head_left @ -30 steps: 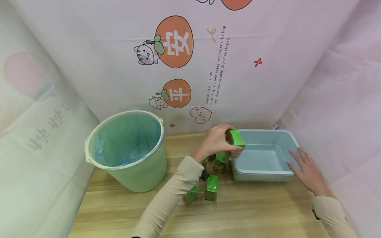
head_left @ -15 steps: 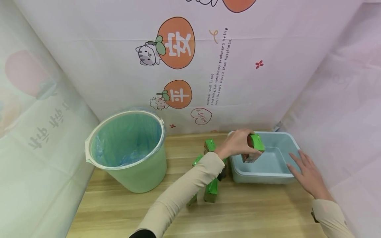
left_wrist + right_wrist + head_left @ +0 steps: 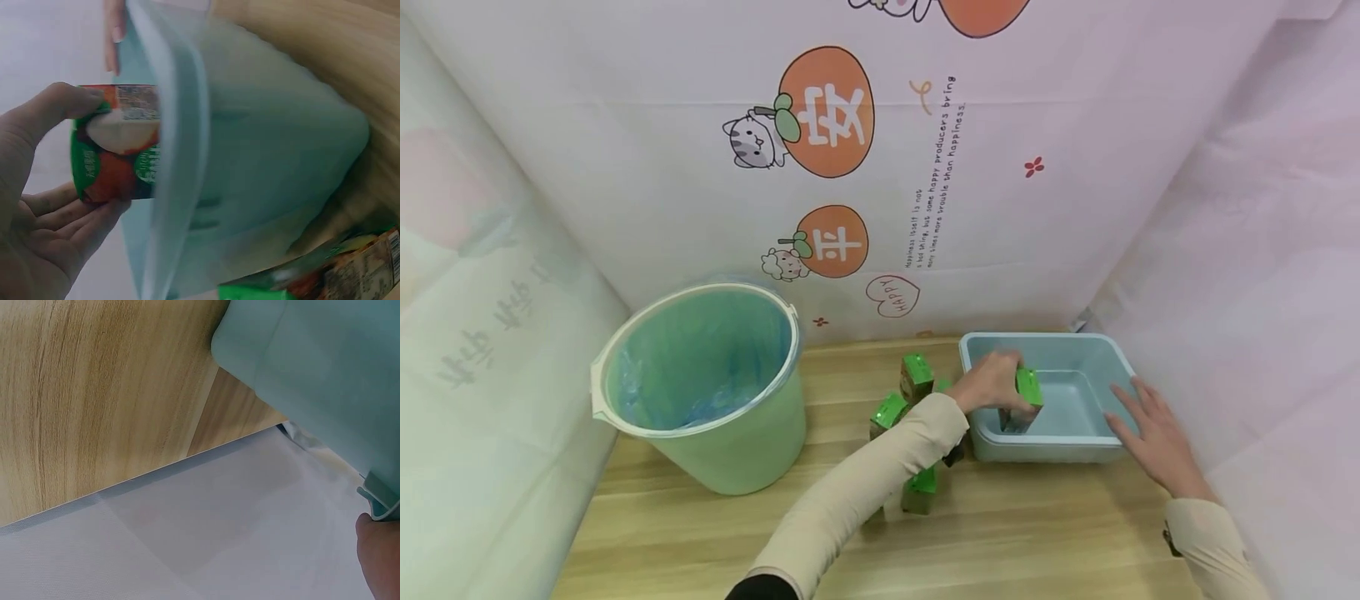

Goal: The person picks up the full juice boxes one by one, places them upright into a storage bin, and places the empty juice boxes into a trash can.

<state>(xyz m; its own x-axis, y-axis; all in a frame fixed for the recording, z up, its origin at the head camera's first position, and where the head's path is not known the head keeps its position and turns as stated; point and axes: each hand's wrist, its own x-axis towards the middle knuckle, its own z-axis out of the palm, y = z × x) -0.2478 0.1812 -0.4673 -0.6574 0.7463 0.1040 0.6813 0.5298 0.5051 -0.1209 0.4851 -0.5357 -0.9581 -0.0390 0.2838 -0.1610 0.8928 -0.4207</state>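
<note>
My left hand (image 3: pixel 992 385) grips a small printed carton (image 3: pixel 1028 388) with a green top, inside the left part of the light blue basin (image 3: pixel 1045 451). In the left wrist view the carton (image 3: pixel 119 140) shows red and green sides with food pictures, pinched between thumb and fingers, its lower end hidden behind the basin's rim (image 3: pixel 187 125). Fingers spread, my right hand (image 3: pixel 1161 443) rests at the basin's right rim. The right wrist view catches only part of this hand (image 3: pixel 381 556) beside the rim.
Left of the basin, several similar green-topped cartons (image 3: pixel 917 377) stand on the wooden table (image 3: pixel 1000 533), partly hidden by my left sleeve (image 3: pixel 857 475). A green bucket (image 3: pixel 737 454) lined with a clear bag stands at the left. Printed white cloth (image 3: pixel 700 225) encloses the table.
My left hand has carried the carton rightward from beside the basin to over it, then lowered it inside. The right hand has stayed at the basin's right rim.
</note>
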